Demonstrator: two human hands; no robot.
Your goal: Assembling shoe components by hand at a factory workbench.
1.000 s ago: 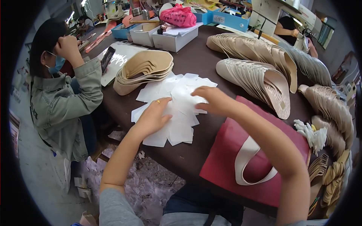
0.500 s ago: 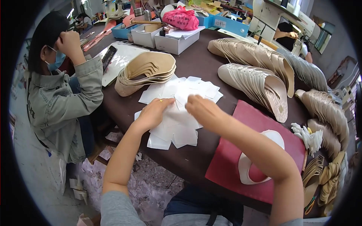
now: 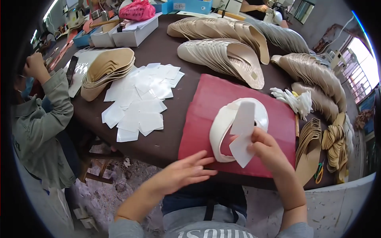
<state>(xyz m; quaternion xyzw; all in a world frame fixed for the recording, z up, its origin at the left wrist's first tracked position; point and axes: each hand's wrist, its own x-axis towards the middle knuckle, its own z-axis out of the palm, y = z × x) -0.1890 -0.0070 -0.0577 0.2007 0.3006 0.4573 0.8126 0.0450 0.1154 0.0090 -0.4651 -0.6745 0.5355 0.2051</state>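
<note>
The right hand (image 3: pixel 266 150) pinched a white sheet (image 3: pixel 241 135) just before the white strap (image 3: pixel 222 127), while the left hand (image 3: pixel 186 171), fingers loosely spread, touched the red mat (image 3: pixel 206 103).

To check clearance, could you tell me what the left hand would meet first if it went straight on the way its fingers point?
Probably the white shoe upper lying on the red mat; the left hand points right toward it, though height is unclear.
</note>
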